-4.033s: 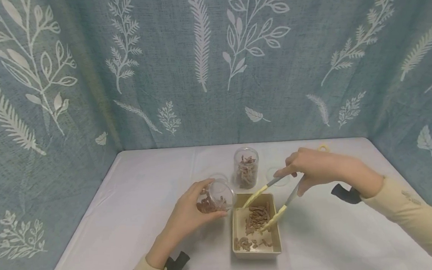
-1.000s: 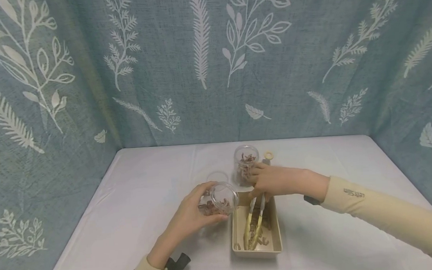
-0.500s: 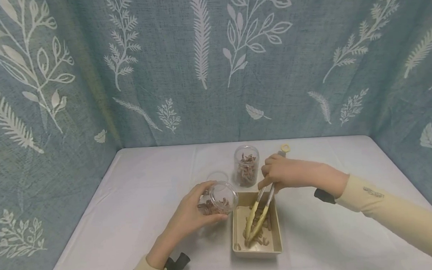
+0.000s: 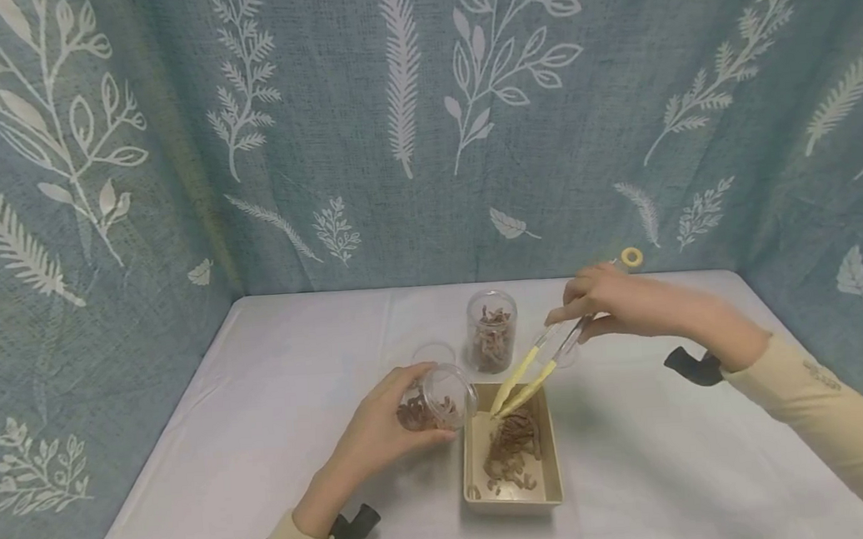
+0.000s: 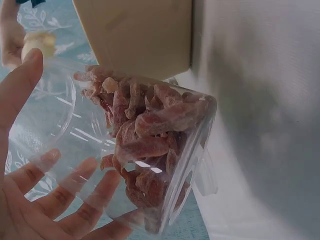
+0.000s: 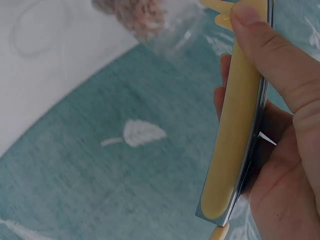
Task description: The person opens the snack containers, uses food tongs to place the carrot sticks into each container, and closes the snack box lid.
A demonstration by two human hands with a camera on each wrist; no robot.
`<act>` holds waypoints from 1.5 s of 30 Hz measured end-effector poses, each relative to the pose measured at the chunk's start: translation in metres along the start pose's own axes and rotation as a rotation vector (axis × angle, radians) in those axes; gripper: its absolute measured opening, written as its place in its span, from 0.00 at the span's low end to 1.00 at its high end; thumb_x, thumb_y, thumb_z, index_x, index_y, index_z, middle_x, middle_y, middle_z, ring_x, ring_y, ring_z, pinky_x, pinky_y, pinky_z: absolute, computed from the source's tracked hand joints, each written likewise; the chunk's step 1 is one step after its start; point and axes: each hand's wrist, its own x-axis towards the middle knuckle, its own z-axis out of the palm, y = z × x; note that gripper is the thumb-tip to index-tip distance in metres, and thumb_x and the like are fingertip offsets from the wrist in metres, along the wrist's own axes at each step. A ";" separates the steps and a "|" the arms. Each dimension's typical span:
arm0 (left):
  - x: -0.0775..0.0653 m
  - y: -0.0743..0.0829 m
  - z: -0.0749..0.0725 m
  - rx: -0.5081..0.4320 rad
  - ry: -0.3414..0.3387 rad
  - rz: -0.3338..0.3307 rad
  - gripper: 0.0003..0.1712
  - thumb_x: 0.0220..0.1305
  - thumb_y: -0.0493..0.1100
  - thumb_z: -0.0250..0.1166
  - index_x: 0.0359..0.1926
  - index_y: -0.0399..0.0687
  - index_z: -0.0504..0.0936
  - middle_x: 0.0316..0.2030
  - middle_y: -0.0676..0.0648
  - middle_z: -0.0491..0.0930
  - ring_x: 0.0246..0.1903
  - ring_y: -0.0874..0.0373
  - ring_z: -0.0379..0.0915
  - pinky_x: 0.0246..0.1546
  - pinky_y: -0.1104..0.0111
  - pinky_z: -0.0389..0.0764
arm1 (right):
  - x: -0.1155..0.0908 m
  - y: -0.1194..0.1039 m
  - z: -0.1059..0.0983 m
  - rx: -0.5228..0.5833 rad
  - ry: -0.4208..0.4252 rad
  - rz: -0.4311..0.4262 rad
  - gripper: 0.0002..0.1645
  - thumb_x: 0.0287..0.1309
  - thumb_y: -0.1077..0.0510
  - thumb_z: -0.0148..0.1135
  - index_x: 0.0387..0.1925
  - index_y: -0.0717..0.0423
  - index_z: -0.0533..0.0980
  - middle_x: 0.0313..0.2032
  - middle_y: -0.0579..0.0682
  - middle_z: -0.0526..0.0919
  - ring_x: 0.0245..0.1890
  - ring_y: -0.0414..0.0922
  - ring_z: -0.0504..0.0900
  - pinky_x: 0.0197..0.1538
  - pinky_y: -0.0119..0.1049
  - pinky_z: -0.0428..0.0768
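My left hand (image 4: 382, 423) grips a clear plastic jar (image 4: 446, 394), tilted with its mouth toward the beige box. Reddish-brown dried strips (image 5: 150, 130) lie along the jar's lower part in the left wrist view. With my right hand (image 4: 625, 302) I hold yellow-tipped metal tongs (image 4: 524, 382); their yellow handle (image 5: 40, 45) blurs in the left wrist view. The tong tips are close together over the rear left of the beige box (image 4: 476, 450), beside the jar mouth. Whether they pinch a piece cannot be told. More brown strips (image 4: 517, 439) lie in the box.
Behind the box an upright clear jar (image 4: 493, 332) holds similar strips. A clear round lid (image 4: 433, 354) lies behind the tilted jar, and another lid (image 4: 569, 355) lies by the tongs. A patterned blue-green curtain (image 4: 362, 141) borders the white table (image 4: 310, 353).
The tongs were low among the strips near the box's front; they have risen and moved back, with my right hand shifting up and right. My left hand and the tilted jar have barely moved.
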 end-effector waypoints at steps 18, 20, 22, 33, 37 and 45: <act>0.003 0.013 0.005 0.042 -0.001 0.096 0.52 0.33 0.63 0.75 0.64 0.60 0.66 0.56 0.53 0.73 0.56 0.54 0.69 0.56 0.54 0.72 | 0.018 -0.011 -0.009 -0.073 0.014 0.060 0.29 0.40 0.55 0.72 0.51 0.46 0.79 0.33 0.44 0.78 0.31 0.40 0.71 0.35 0.36 0.69; 0.003 0.014 0.004 0.039 -0.001 0.091 0.52 0.33 0.63 0.75 0.64 0.61 0.66 0.55 0.53 0.73 0.56 0.54 0.69 0.56 0.54 0.72 | 0.019 -0.013 -0.011 -0.077 0.001 0.073 0.30 0.41 0.55 0.72 0.52 0.46 0.78 0.34 0.45 0.78 0.32 0.41 0.71 0.36 0.37 0.69; 0.003 0.014 0.004 0.035 0.004 0.090 0.52 0.33 0.62 0.76 0.64 0.61 0.66 0.55 0.53 0.73 0.56 0.54 0.69 0.56 0.53 0.72 | 0.020 -0.016 -0.012 -0.082 -0.011 0.088 0.31 0.41 0.55 0.72 0.53 0.45 0.77 0.35 0.45 0.78 0.33 0.42 0.71 0.37 0.38 0.70; 0.003 0.010 0.002 0.014 0.015 0.034 0.52 0.32 0.62 0.76 0.63 0.64 0.66 0.55 0.55 0.74 0.55 0.56 0.70 0.57 0.53 0.72 | 0.009 -0.029 -0.026 -0.231 -0.040 0.128 0.39 0.37 0.49 0.75 0.57 0.43 0.74 0.34 0.45 0.76 0.33 0.44 0.72 0.40 0.39 0.72; 0.004 0.006 0.001 0.001 0.013 0.000 0.51 0.32 0.62 0.76 0.63 0.65 0.66 0.54 0.54 0.74 0.55 0.56 0.70 0.56 0.52 0.72 | -0.003 -0.034 -0.033 -0.220 -0.066 0.161 0.41 0.37 0.47 0.75 0.58 0.45 0.73 0.33 0.43 0.76 0.32 0.41 0.72 0.38 0.37 0.73; 0.005 -0.004 0.001 0.019 0.025 -0.027 0.50 0.33 0.63 0.75 0.62 0.67 0.67 0.50 0.55 0.75 0.52 0.56 0.72 0.55 0.52 0.73 | -0.023 -0.044 -0.035 -0.051 -0.202 0.337 0.43 0.39 0.39 0.72 0.57 0.53 0.72 0.34 0.42 0.79 0.32 0.37 0.77 0.30 0.31 0.77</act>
